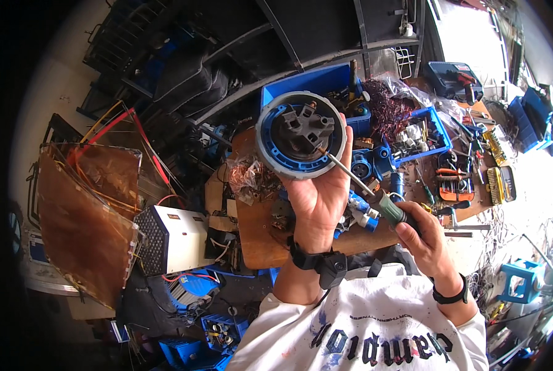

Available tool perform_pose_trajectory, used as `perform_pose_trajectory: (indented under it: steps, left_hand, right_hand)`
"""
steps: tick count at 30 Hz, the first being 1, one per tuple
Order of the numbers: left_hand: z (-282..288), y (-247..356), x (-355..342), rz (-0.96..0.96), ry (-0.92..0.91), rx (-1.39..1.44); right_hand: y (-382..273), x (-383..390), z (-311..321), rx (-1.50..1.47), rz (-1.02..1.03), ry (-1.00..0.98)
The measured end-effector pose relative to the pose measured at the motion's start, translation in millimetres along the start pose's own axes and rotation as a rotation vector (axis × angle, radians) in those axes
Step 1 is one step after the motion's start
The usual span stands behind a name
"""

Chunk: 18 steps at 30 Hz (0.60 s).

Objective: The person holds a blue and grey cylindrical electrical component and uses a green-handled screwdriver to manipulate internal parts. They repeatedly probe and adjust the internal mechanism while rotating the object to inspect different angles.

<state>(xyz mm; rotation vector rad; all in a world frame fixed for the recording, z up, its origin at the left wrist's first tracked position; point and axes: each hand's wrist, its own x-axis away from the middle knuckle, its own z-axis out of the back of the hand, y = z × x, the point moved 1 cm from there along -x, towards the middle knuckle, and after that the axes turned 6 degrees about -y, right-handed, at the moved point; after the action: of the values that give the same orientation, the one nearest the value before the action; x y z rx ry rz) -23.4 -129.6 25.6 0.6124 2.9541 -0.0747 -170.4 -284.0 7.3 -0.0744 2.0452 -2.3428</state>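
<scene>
The right hand [423,240] grips a green-handled screwdriver [389,210], its tip at the metal piece [308,127] inside a round housing [265,156], held up by the left hand [320,198]. The housing is already open, that piece seated inside; what remains is unclear. Beyond: a cluttered wooden table [256,232], a blue tray [442,127], a whitish box [177,240].

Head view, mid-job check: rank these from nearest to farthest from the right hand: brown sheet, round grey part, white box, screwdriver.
From the right hand, as the head view shows it:
1. Screwdriver: in its grip.
2. Round grey part: up and left, held in the left hand.
3. White box: well to the left.
4. Brown sheet: farthest left.
</scene>
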Motion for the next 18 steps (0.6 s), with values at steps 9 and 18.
perform_pose_trajectory:
  steps: [9, 18]
  left_hand:
    - [2.0, -0.1, 1.1, -0.01, -0.026, -0.024]
    - [5.3, 1.8, 0.7, 0.008, -0.033, 0.02]
  right_hand:
    - [2.3, 2.4, -0.9, -0.081, -0.039, -0.035]
    - [3.3, 0.4, -3.1, -0.128, -0.028, -0.042]
